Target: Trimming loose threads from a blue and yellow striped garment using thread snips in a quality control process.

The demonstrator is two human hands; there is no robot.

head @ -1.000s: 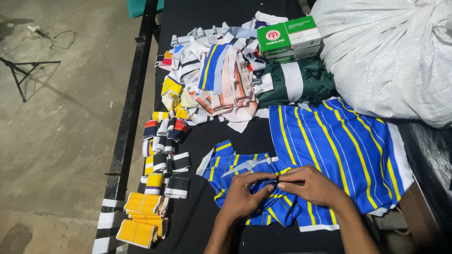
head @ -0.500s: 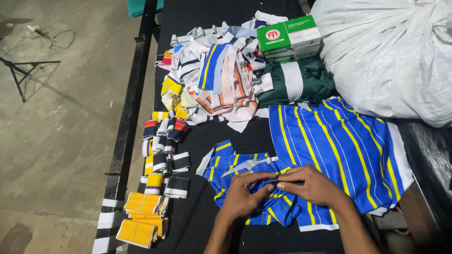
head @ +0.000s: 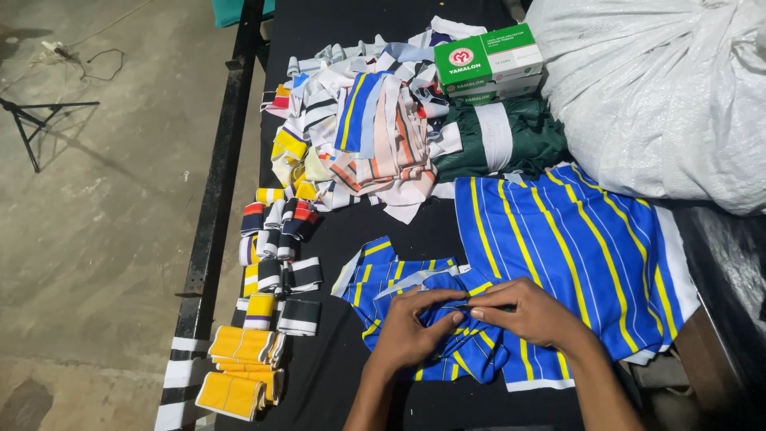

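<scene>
**Two hands pinch a small blue-and-yellow striped fabric piece on a black worktop**

Seen from above, a person's two bare hands meet near the front edge of a black worktop [head: 399, 223]. The left hand [head: 411, 331] and the right hand [head: 527, 311] are both closed on a small crumpled fabric piece [head: 415, 279], blue with yellow and white stripes, which lies just left of the worktop's middle. The fingertips pinch a fold of it between them, and something thin and dark shows at the right fingertips (too small to tell what it is).

The cloth looks light, thin and limp, likely a slick knit. It would probably bunch and slide rather than hold a shape, so a pinch at an edge or seam seems the surest hold, with the other hand pressing the rest flat.

Touching its right side, a larger stack of striped panels [head: 574, 247] in the same colours runs toward the right edge. Behind it lies a folded dark green cloth [head: 511, 144], and on that, green and white boxes [head: 488, 64]. A big white sack [head: 662, 96] fills the far right corner. A loose heap of mixed striped scraps [head: 367, 128] sits at the far middle. Along the left edge runs a line of small folded rib bands [head: 279, 239], ending in yellow ones [head: 239, 367] at the near left corner. Beyond that edge is bare concrete floor [head: 104, 223].
</scene>
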